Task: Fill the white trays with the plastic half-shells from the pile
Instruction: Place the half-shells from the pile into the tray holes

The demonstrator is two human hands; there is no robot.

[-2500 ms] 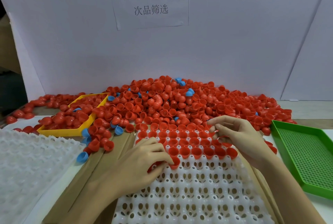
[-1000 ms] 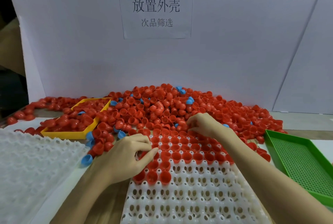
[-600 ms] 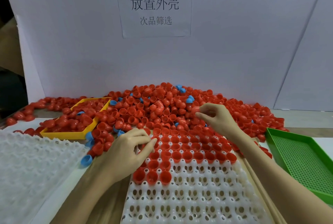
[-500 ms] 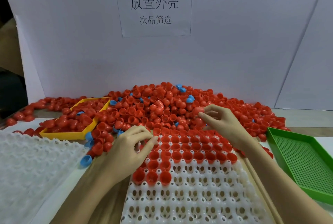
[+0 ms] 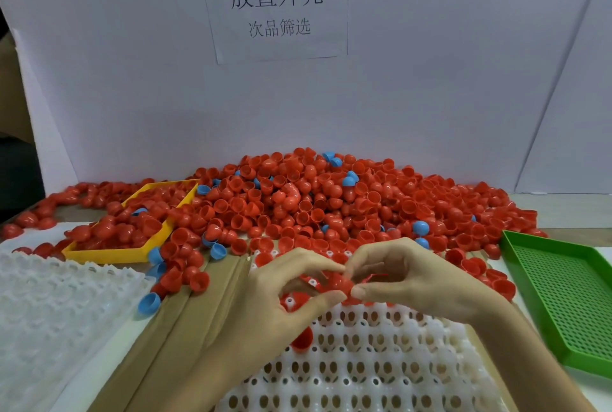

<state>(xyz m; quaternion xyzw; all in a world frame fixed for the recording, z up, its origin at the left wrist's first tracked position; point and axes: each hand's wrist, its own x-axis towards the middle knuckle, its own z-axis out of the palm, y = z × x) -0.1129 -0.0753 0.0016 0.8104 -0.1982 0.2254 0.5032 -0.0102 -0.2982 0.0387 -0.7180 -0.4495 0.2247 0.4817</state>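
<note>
Red half-shell (image 5: 341,285) pinched between both hands, left (image 5: 284,299) and right (image 5: 407,282), above tray (image 5: 381,362).

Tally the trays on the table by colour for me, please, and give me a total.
White trays: 2, the middle white tray and the left white tray
Yellow tray: 1
Green tray: 1
Total: 4

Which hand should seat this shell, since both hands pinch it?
Probably left: the left hand pinches the red shell and lies nearer the white tray's open pockets beside its part-filled row.
</note>
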